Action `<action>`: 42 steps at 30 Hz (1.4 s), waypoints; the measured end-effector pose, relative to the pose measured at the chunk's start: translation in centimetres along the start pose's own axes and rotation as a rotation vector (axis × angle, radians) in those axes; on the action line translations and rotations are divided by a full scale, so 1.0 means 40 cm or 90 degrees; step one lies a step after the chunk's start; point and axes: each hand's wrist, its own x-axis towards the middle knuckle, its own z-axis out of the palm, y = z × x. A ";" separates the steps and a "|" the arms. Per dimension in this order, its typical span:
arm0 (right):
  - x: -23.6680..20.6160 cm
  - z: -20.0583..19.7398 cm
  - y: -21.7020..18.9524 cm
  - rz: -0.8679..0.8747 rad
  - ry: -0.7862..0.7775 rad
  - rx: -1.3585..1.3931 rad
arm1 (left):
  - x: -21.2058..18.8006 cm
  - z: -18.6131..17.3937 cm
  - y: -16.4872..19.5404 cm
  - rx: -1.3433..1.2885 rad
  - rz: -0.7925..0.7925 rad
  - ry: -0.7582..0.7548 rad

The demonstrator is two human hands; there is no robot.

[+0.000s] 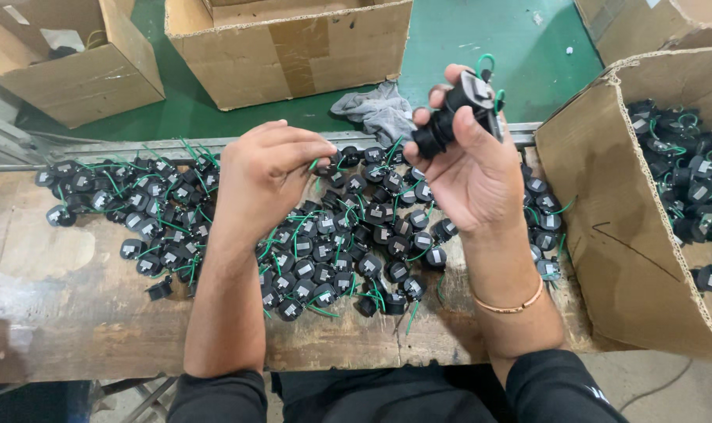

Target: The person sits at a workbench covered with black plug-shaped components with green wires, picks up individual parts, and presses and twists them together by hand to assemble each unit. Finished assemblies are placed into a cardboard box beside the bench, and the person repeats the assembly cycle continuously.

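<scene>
My right hand [469,160] is raised above the wooden bench [50,305] and grips a couple of small black parts [454,113] with a green wire loop sticking out on top. My left hand [266,172] hovers palm down over a wide spread of similar black parts with green wires [332,251], pinching a green wire between thumb and fingers near its tips. A thin bracelet sits on my right wrist.
A cardboard box [606,235] at the right holds many more black parts [688,172]. Other cardboard boxes [285,47] stand on the green floor beyond the bench. A grey rag [375,110] lies at the bench's far edge.
</scene>
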 end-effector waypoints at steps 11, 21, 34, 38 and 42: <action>-0.012 0.022 0.116 0.246 -0.122 -0.001 | 0.011 0.015 0.098 -0.131 0.066 0.199; -0.020 0.029 0.103 0.201 -0.091 -0.033 | -0.006 0.047 0.111 -0.135 0.082 0.274; -0.023 0.052 0.065 0.042 -0.065 -0.213 | 0.006 0.034 0.092 -0.263 0.075 0.122; -0.030 0.060 0.075 0.107 -0.097 -0.200 | -0.012 0.058 0.095 -0.396 -0.044 0.143; -0.031 0.061 0.074 0.082 -0.120 -0.227 | -0.028 0.094 0.099 -0.636 -0.133 0.207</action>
